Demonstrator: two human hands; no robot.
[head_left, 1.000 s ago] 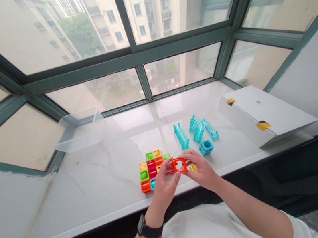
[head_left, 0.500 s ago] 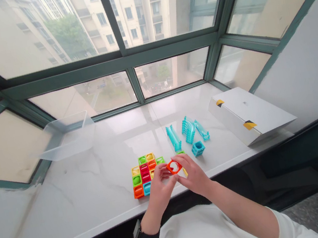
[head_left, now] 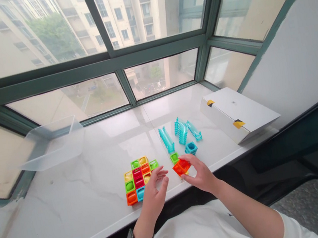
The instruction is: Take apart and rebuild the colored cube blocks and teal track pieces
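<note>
Between the thumb and fingers of my right hand [head_left: 201,173] is an orange-red toy block [head_left: 181,167], tilted above the sill. A green block [head_left: 174,158] lies just behind it, and a bit of yellow shows beneath it. My left hand [head_left: 155,188] is apart from it, fingers spread and holding nothing. It hovers by the right edge of a flat group of colourful blocks [head_left: 137,173] in red, green, yellow, orange and blue, hiding part of it. Beyond my right hand stands a teal cube block [head_left: 191,148].
Teal see-through track pieces, one straight [head_left: 166,140], one curved [head_left: 181,130] and another slimmer [head_left: 194,130], lie behind the blocks. A clear plastic bin [head_left: 54,146] stands at the left back. A white box [head_left: 237,112] with yellow-black tape sits at the right on the marble sill [head_left: 97,190].
My left hand has let go of the orange-red block and moved left. My right hand keeps it and has turned it over. The camera view has shifted slightly.
</note>
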